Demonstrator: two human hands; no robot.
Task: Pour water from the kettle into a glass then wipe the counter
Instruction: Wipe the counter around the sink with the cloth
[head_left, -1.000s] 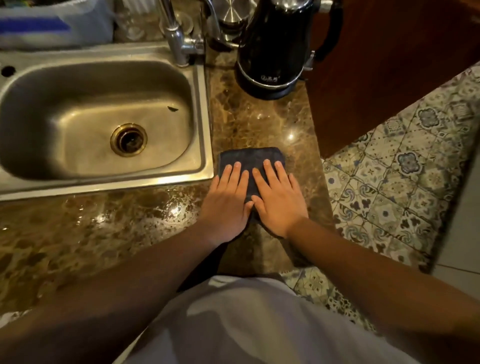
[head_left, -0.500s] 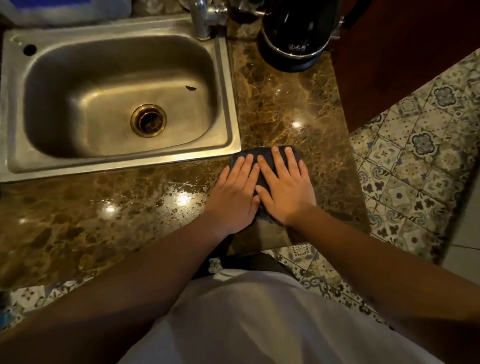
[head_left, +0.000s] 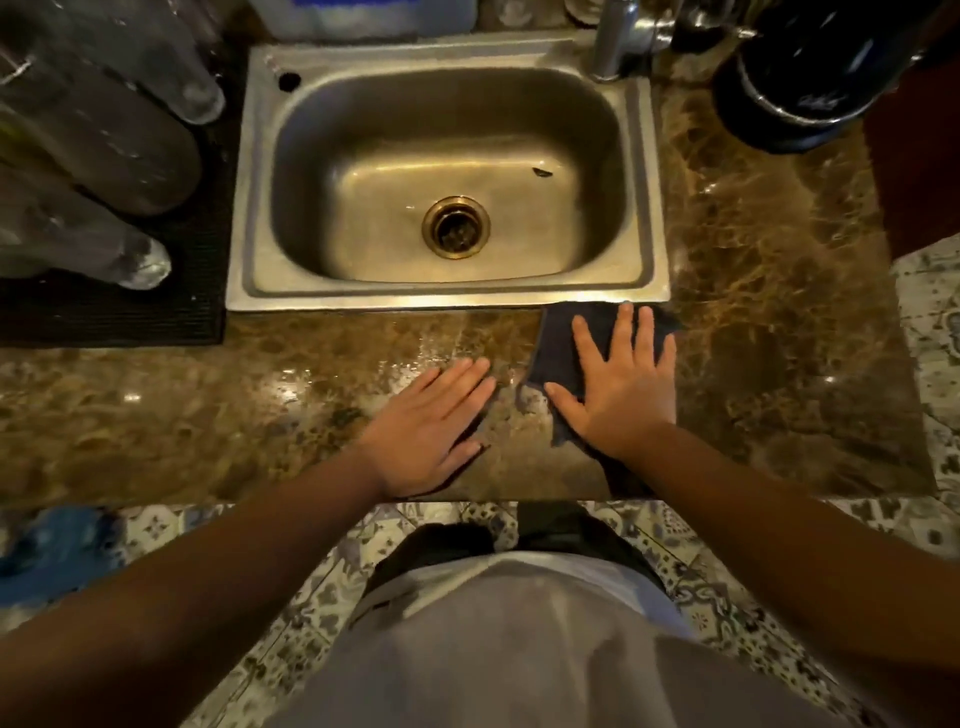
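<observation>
A dark blue cloth (head_left: 558, 345) lies flat on the brown marble counter (head_left: 779, 338), just below the sink's front right corner. My right hand (head_left: 621, 384) presses on it with fingers spread and straight. My left hand (head_left: 428, 431) lies flat on the bare wet counter to the left of the cloth, apart from it. The black kettle (head_left: 795, 78) stands at the back right of the counter, cut off by the frame's top. Upturned glasses (head_left: 119, 140) lie on a black mat at the left.
A steel sink (head_left: 244, 208) with a brass drain fills the middle, its tap (head_left: 615, 36) at the back right. The black drying mat (head_left: 119, 317) sits left of it. The counter's front edge runs below my hands; patterned floor tiles (head_left: 930, 322) show beyond its right end.
My left hand has come off the cloth and moved left onto the bare counter. My right hand stays on the cloth. The view has swung left, bringing the whole sink and the glasses in.
</observation>
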